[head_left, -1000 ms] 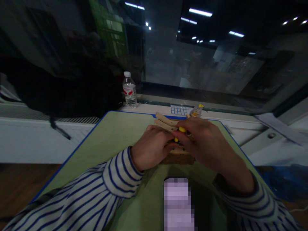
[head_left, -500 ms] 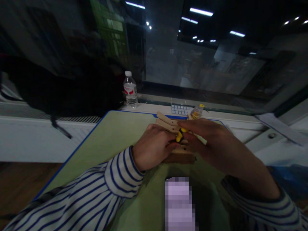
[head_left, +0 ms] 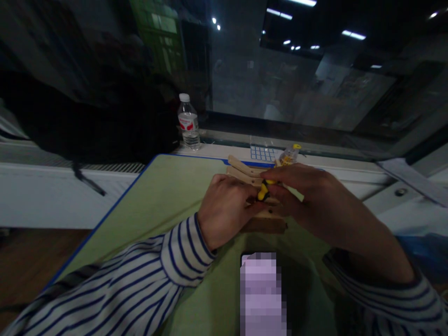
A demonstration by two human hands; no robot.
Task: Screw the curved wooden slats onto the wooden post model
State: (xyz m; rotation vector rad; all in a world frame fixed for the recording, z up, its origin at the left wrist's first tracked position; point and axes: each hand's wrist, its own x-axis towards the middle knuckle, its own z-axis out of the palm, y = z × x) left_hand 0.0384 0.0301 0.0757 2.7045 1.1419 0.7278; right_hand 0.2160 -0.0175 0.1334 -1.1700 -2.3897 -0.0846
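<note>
Several light wooden pieces with dark holes (head_left: 241, 180) lie stacked near the middle of the green table, partly covered by both hands. My right hand (head_left: 308, 196) pinches a small yellow and black tool (head_left: 263, 190) between thumb and fingers. From the left, my left hand (head_left: 227, 207) reaches in with its thumb and fingertips pressed together over the wood beside the tool; what they grip is too small and dark to name. A brown wooden block (head_left: 266, 226) lies at the near side of the stack.
A phone with a blurred screen (head_left: 262, 294) lies on the green table (head_left: 182, 182) close to me. On the white sill stand a water bottle (head_left: 188, 123) and a clear bag with a yellow top (head_left: 289, 156). A dark bag (head_left: 133, 130) rests at the left.
The view has tilted slightly, so the table and bottle appear a little higher. Both hands stay at the wood, and the yellow and black tool has turned slightly in my right hand.
</note>
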